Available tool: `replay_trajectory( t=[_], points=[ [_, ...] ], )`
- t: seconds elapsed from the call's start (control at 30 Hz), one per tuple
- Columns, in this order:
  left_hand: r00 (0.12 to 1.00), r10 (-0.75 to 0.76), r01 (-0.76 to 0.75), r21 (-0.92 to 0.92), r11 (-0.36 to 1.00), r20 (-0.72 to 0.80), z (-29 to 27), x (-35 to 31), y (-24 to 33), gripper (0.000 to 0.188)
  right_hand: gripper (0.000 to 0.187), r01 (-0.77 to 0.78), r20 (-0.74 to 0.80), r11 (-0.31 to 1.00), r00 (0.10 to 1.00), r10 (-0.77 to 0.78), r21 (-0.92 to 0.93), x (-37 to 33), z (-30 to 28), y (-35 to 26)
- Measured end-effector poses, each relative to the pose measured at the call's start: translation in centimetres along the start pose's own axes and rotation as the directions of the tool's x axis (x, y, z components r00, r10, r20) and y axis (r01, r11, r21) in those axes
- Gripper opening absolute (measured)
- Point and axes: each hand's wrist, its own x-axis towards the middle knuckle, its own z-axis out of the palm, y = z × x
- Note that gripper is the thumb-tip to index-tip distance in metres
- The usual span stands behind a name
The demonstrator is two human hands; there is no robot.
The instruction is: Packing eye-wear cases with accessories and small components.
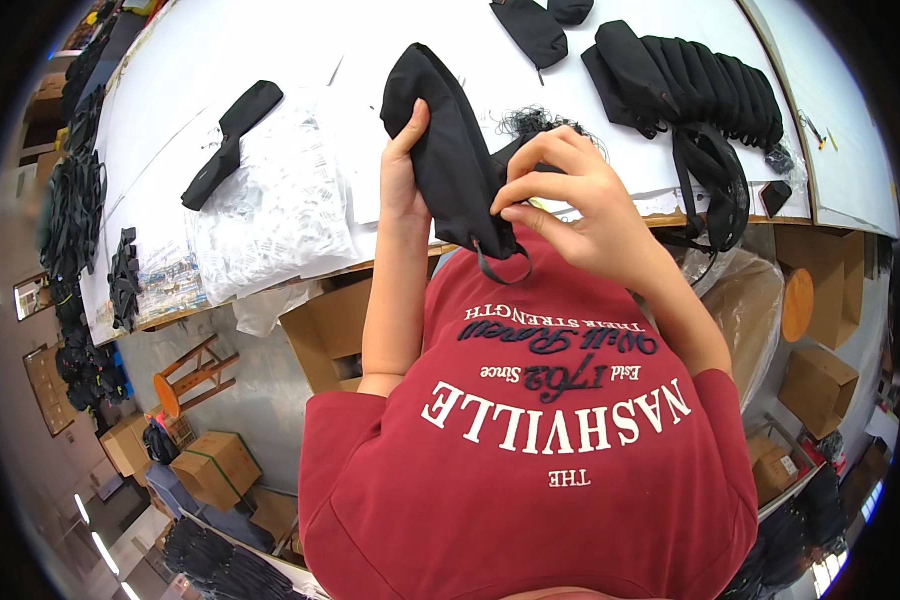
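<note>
A long black fabric pouch (438, 150) is held up at the near edge of the white table (340, 50). My left hand (406, 165) grips it from the left, thumb across its front. A small black loop (505, 268) hangs from its lower end. At the pouch's right edge, my right hand (580, 200) pinches thumb and forefinger together; what lies between them is too small to make out. A bit of something yellow-green (536, 203) shows by those fingers. Behind the right hand lies a tangle of black threads (545, 122).
A row of black pouches (710, 85) lies at the right, with black straps (715, 185) hanging over the table edge. On the left, a dark pouch (250, 108) rests by a clear bag of white pieces (270, 200). A wooden stool (195, 375) and cardboard boxes (217, 470) stand below.
</note>
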Motion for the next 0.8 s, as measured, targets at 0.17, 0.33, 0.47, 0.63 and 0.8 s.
replay_trajectory(
  t=[0.17,0.33,0.47,0.63,0.8],
  points=[
    [1.000,0.000,0.000,-0.084,0.996,0.011,-0.1,0.3,0.3,0.028,0.012,-0.104,-0.228,0.974,0.962,0.149,0.200,-0.6,1.3,0.3],
    [0.989,0.092,-0.098,-0.047,0.994,-0.117,0.1,0.0,1.1,0.029,0.019,-0.415,0.106,0.712,0.894,0.436,0.566,-2.3,2.0,1.2],
    [0.970,0.164,-0.155,0.063,0.986,-0.177,0.2,0.0,1.0,0.028,0.024,-0.346,0.091,0.803,0.933,0.347,0.486,-2.0,2.5,0.4],
    [0.945,0.282,-0.248,0.200,0.948,-0.163,-0.4,-0.2,1.4,0.024,0.019,-0.378,0.141,0.824,0.925,0.352,0.422,-1.9,2.3,0.7],
    [0.922,0.368,-0.321,0.292,0.901,-0.120,0.5,0.0,1.4,0.023,0.016,-0.343,0.102,0.906,0.939,0.328,0.247,-1.8,2.3,0.5]
  ],
)
